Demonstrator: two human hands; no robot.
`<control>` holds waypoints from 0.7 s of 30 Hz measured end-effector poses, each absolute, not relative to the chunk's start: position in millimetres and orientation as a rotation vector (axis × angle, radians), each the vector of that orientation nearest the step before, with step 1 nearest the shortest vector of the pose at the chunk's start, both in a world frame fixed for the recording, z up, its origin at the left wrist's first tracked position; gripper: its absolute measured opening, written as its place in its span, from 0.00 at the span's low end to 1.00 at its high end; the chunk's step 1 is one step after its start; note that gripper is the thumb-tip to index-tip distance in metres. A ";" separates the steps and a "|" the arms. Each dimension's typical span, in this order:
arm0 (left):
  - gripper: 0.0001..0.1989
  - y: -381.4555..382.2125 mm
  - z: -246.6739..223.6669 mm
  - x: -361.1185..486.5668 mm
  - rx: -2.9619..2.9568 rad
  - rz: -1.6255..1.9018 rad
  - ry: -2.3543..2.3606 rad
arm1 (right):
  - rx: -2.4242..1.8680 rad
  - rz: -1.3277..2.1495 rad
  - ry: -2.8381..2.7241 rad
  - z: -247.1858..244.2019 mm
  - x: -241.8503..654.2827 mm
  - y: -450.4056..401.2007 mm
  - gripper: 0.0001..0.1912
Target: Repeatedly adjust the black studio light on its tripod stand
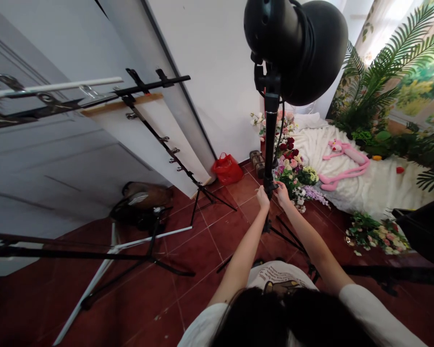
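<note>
A black studio light (296,48) with a round head stands upright before me on a black light stand (271,140). My left hand (263,198) is closed around the stand's pole, near a collar with a knob. On the other side of the same collar, my right hand (281,193) has its fingers closed at the knob (273,185). A cable hangs from the lamp head along the pole. The stand's legs spread over the floor below my hands, partly hidden by my arms.
To the left, a white backdrop board (155,140) hangs clipped on another black stand. A red plastic bag (227,168) sits by the wall. On the right are flowers (292,164), a pink plush toy (347,154) on white fur cloth, and palm leaves. White tripod legs (94,284) cross the tiled floor.
</note>
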State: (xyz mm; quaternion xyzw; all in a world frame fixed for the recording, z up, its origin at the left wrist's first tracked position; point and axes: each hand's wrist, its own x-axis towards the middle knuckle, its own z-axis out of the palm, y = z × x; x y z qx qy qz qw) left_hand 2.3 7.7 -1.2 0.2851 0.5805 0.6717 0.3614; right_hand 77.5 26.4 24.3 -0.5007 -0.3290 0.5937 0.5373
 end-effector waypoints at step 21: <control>0.17 9.2 -7.9 0.8 0.736 1.741 1.473 | -1.660 0.990 -1.264 41.1 83.8 56.3 0.10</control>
